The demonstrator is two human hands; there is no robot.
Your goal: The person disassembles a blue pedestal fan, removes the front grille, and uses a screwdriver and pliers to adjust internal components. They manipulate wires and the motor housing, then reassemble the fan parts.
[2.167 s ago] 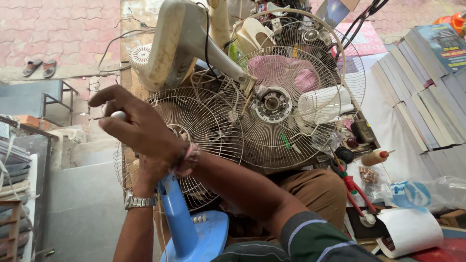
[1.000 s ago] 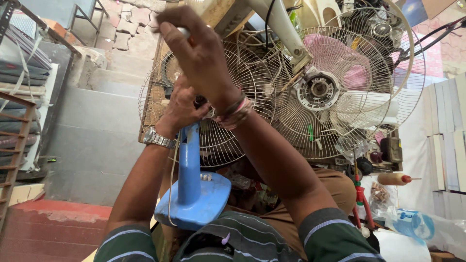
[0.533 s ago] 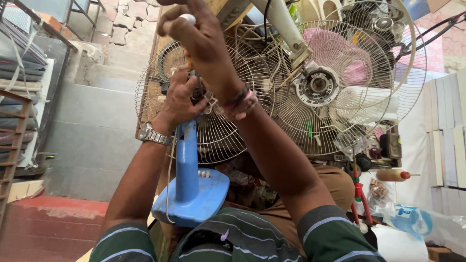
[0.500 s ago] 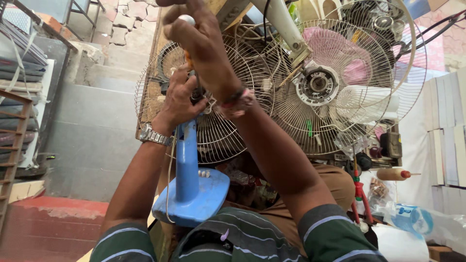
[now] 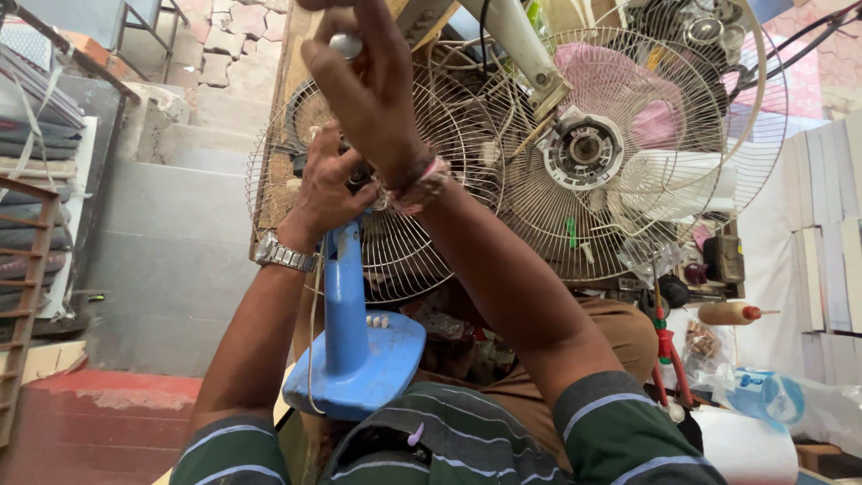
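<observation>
The left hand [image 5: 328, 184] grips the blue fan [image 5: 355, 350] neck, stand upright; the right hand [image 5: 373, 85], directly above, pinches a small white-tipped tool [image 5: 346, 45].

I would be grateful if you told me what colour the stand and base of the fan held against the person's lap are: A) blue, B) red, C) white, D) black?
A: the fan's stand and base are plainly blue, rising from the lap to the wire grille, where the left hand grips behind it and the right hand holds a small metal-tipped tool above.
</observation>
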